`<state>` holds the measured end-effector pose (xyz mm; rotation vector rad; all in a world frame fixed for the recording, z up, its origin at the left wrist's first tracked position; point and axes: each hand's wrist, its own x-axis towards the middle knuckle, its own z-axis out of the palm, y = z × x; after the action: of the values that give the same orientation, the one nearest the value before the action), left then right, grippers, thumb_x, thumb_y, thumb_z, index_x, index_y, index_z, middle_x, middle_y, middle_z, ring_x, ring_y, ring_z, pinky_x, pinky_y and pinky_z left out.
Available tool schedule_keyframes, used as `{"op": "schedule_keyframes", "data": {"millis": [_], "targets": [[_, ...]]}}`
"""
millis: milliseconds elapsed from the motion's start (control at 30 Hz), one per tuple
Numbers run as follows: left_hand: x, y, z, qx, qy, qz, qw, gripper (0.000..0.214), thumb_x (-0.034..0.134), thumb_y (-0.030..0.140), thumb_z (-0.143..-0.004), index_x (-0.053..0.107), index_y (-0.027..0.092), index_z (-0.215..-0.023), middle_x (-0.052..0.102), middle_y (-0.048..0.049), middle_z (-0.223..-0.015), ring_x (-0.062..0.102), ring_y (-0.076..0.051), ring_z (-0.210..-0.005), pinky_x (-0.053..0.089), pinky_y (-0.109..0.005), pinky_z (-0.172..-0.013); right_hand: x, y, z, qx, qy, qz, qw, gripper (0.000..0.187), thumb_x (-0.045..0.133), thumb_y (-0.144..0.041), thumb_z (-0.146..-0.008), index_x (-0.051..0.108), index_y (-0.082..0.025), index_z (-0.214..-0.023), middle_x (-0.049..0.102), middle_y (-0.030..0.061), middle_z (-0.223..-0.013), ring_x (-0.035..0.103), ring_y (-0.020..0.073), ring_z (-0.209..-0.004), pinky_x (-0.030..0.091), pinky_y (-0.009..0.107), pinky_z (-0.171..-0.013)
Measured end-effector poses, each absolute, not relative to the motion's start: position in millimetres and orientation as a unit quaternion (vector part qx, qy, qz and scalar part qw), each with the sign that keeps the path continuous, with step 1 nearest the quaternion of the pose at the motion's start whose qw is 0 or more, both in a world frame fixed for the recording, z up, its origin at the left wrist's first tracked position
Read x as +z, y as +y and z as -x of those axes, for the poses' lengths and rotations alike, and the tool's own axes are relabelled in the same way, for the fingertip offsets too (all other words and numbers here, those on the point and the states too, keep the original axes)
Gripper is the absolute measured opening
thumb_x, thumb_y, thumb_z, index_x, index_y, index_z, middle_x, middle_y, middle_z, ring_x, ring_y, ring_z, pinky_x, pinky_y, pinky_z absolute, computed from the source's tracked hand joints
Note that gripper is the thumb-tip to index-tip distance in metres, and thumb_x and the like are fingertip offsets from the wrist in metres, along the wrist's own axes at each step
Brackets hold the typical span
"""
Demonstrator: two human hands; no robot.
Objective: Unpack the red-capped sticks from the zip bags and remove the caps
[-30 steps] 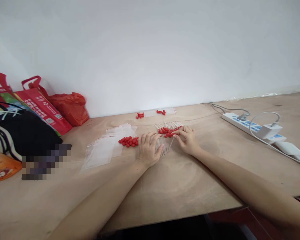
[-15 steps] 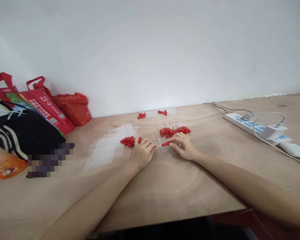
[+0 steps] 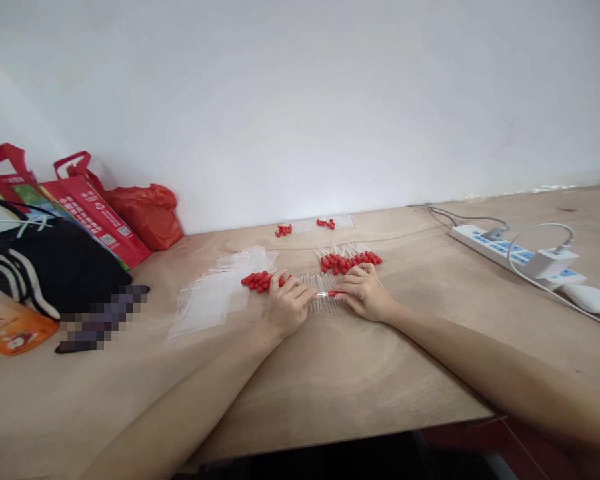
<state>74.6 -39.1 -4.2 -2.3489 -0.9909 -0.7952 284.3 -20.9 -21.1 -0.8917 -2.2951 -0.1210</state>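
Between my two hands a clear glass dropper tube [image 3: 322, 295] lies level. My left hand [image 3: 289, 305] pinches its left part. At the tube's right end is a red rubber bulb [image 3: 332, 293], pinched by the fingers of my right hand [image 3: 368, 294] and mostly covered by them. Under the tube, several loose glass tubes [image 3: 322, 281] lie side by side on the table. Loose red bulbs [image 3: 257, 282] are heaped just left of my left hand. Behind my right hand rests a row of droppers [image 3: 351, 262] with red bulbs on their near ends.
Clear zip bags [image 3: 205, 299] are fanned out on the wooden table [image 3: 300, 393] at left. Farther back lie small groups of red bulbs [image 3: 283, 231]. A power strip [image 3: 495, 248] with cables stands at right, and red bags [image 3: 143, 213] and a black bag [image 3: 55, 263] at far left.
My right fingers have moved slightly left along the red bulb, so less of it shows. More of the clear tube is visible between the hands. The camera has shifted slightly.
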Motion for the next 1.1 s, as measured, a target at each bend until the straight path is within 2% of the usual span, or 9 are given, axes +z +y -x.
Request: {"op": "schedule_keyframes", "data": {"millis": [233, 400, 500, 633, 700, 800, 933, 1100], "targets": [[-5.1, -39.8, -70.4, -0.295, -0.365, 0.852, 0.233, 0.019, 0.045, 0.019, -0.081, 0.061, 0.023, -0.072, 0.066, 0.0032, -0.063, 0.057, -0.014, -0.068, 0.028, -0.042, -0.086, -20.0, -24.6, -286.4, -0.077, -0.877, 0.336, 0.336, 0.024, 0.044, -0.036, -0.083, 0.066, -0.027, -0.079, 0.062, -0.0007, -0.069, 0.048, 0.0154, -0.08, 0.021, 0.037, -0.084], [-6.8, -32.9, -28.4, -0.358, -0.451, 0.779, 0.249, 0.02, 0.046, 0.019, -0.081, 0.061, 0.021, -0.069, 0.065, 0.0012, -0.064, 0.057, -0.015, -0.064, 0.033, -0.04, -0.078, -24.6, -14.0, -311.9, -0.084, -0.78, 0.459, 0.418, 0.027, 0.042, -0.034, -0.083, 0.065, -0.022, -0.075, 0.064, 0.0022, -0.074, 0.05, 0.0158, -0.076, 0.025, 0.035, -0.079], [-8.9, -32.7, -13.6, -0.364, -0.447, 0.787, 0.223, 0.016, 0.047, 0.023, -0.083, 0.062, 0.02, -0.079, 0.064, -0.0013, -0.07, 0.056, -0.016, -0.067, 0.04, -0.033, -0.068, -28.0, -10.3, -319.8, -0.079, -0.753, 0.499, 0.421, 0.027, 0.041, -0.037, -0.084, 0.062, -0.021, -0.081, 0.064, 0.0033, -0.079, 0.053, 0.0159, -0.075, 0.028, 0.032, -0.072], [-15.1, -30.5, -22.3, -0.385, -0.41, 0.811, 0.161, 0.026, 0.038, 0.018, -0.086, 0.056, 0.017, -0.104, 0.06, -0.0062, -0.086, 0.056, -0.015, -0.082, 0.046, -0.03, -0.075, -32.9, -13.1, -318.0, -0.05, -0.714, 0.56, 0.417, 0.026, 0.037, -0.037, -0.084, 0.055, -0.018, -0.086, 0.063, 0.0047, -0.08, 0.054, 0.0163, -0.068, 0.032, 0.028, -0.061], [-17.6, -28.1, -29.0, -0.384, -0.405, 0.816, 0.149, 0.032, 0.034, 0.014, -0.086, 0.051, 0.017, -0.113, 0.056, -0.0077, -0.09, 0.055, -0.016, -0.088, 0.046, -0.03, -0.078, -34.2, -15.1, -317.2, -0.028, -0.726, 0.558, 0.401, 0.024, 0.036, -0.037, -0.085, 0.052, -0.018, -0.087, 0.062, 0.0048, -0.08, 0.055, 0.0166, -0.068, 0.033, 0.027, -0.058], [-18.5, -25.9, -35.2, -0.369, -0.403, 0.824, 0.148, 0.036, 0.034, 0.011, -0.084, 0.049, 0.018, -0.116, 0.053, -0.0076, -0.092, 0.054, -0.016, -0.091, 0.046, -0.03, -0.08, -33.5, -16.2, -316.7, 0.004, -0.765, 0.525, 0.375, 0.022, 0.034, -0.035, -0.085, 0.05, -0.019, -0.084, 0.061, 0.004, -0.077, 0.055, 0.0162, -0.067, 0.035, 0.026, -0.058], [-16.8, -25.5, -39.6, -0.36, -0.395, 0.833, 0.145, 0.036, 0.034, 0.009, -0.083, 0.051, 0.019, -0.113, 0.052, -0.0067, -0.091, 0.054, -0.014, -0.088, 0.047, -0.028, -0.078, -28.8, -17.0, -313.1, 0.052, -0.797, 0.488, 0.351, 0.021, 0.033, -0.033, -0.086, 0.047, -0.019, -0.079, 0.058, 0.0028, -0.07, 0.052, 0.0151, -0.063, 0.037, 0.026, -0.06], [-18.7, -21.6, -43.9, -0.353, -0.389, 0.844, 0.111, 0.032, 0.036, 0.007, -0.08, 0.057, 0.017, -0.102, 0.052, -0.0062, -0.089, 0.053, -0.014, -0.087, 0.048, -0.029, -0.078, -22.5, -23.7, -302.6, 0.087, -0.845, 0.423, 0.314, 0.022, 0.033, -0.035, -0.086, 0.044, -0.019, -0.075, 0.054, 0.0034, -0.07, 0.05, 0.015, -0.066, 0.038, 0.027, -0.062]]}}
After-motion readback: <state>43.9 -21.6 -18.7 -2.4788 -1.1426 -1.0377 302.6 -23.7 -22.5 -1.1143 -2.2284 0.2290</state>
